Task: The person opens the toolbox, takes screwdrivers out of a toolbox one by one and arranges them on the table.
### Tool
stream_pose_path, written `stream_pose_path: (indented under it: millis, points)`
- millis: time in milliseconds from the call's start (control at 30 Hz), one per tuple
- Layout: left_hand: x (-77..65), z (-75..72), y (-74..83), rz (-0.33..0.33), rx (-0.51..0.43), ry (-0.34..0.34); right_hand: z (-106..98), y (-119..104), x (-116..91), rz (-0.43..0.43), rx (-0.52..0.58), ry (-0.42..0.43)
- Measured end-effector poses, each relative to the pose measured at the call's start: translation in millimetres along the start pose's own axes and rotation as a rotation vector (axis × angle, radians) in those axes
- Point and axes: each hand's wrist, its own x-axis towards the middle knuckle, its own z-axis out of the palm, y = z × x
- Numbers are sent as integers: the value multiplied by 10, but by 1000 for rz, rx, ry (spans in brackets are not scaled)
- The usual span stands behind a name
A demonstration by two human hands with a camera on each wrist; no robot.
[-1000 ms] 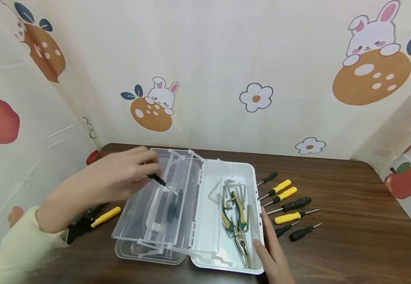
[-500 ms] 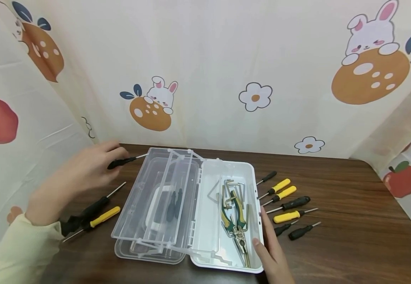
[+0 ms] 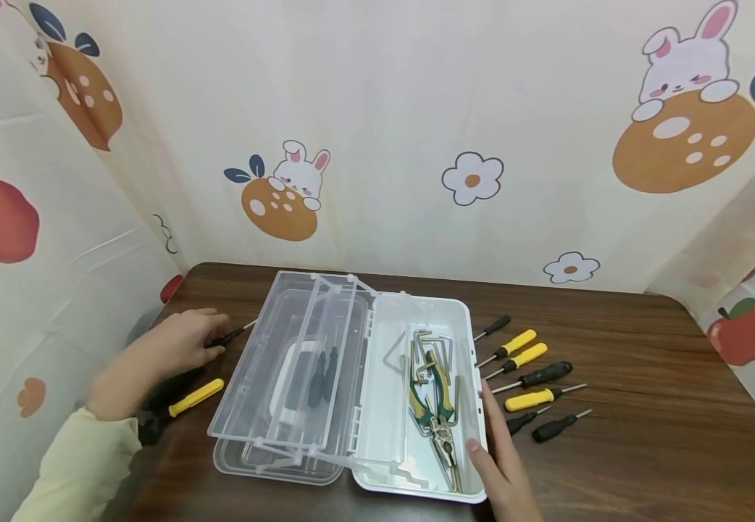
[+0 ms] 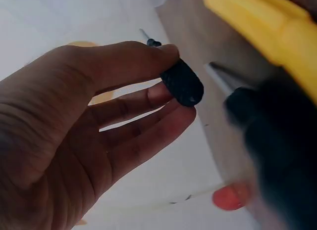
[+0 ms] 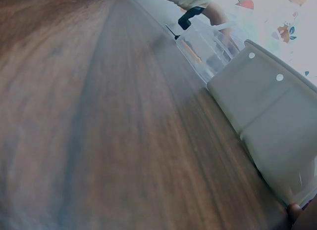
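Observation:
My left hand (image 3: 169, 348) pinches a small black-handled screwdriver (image 3: 224, 338) between thumb and fingers, left of the toolbox. In the left wrist view, its rounded handle end (image 4: 185, 86) shows at the fingertips. My right hand (image 3: 508, 460) holds the near right side of the white toolbox (image 3: 384, 406), thumb over the rim and fingers along the outer wall. Inside lie green-and-yellow pliers (image 3: 443, 435) and several hex keys (image 3: 445, 348). The clear lid (image 3: 247, 406) is folded open to the left. Two dark-handled screwdrivers (image 3: 316, 383) show through it.
Beside my left forearm lie a yellow-handled screwdriver (image 3: 196, 397) and a larger black one, mostly hidden by the hand. Right of the toolbox, several yellow and black screwdrivers (image 3: 547, 373) lie on the wooden table (image 3: 645, 406). A patterned curtain (image 3: 377, 130) hangs behind.
My left hand has carried the black screwdriver left from above the lid, then lowered it toward the table at the left. My right hand stays on the toolbox.

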Motion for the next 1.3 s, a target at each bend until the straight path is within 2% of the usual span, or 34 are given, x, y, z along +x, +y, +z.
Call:
stream_pose_path:
  millis: [133, 267, 500, 733, 833, 967, 1033, 1167, 1233, 1300]
  points:
    - [41, 113, -28, -9, -7, -60, -3, 10, -5, 23, -14, 9]
    - [64, 184, -38, -13, -10, -56, 0, 9, -2, 20, -38, 19]
    - [100, 210, -39, -17, 12, -49, 2, -6, 1, -23, -2, 5]
    - [82, 231, -21, -9, 52, -33, -1, 7, -4, 13, -23, 14]
    - [52, 232, 5, -11, 80, 0, 3, 13, -3, 24, -25, 17]
    - [-33, 236, 101, -15, 115, 147, 15, 15, 0, 28, -22, 18]
    - [-88, 236, 192, -57, 45, 224, 18, 12, 2, 25, -19, 15]
    - [-180, 235, 413, -172, -220, 303, 15, -2, 8, 14, -10, 22]
    - [-211, 249, 514, -219, -351, 293, 12, -10, 11, 4, -10, 28]
    - [-232, 270, 599, -260, -456, 246, 12, -16, 13, -2, -15, 33]
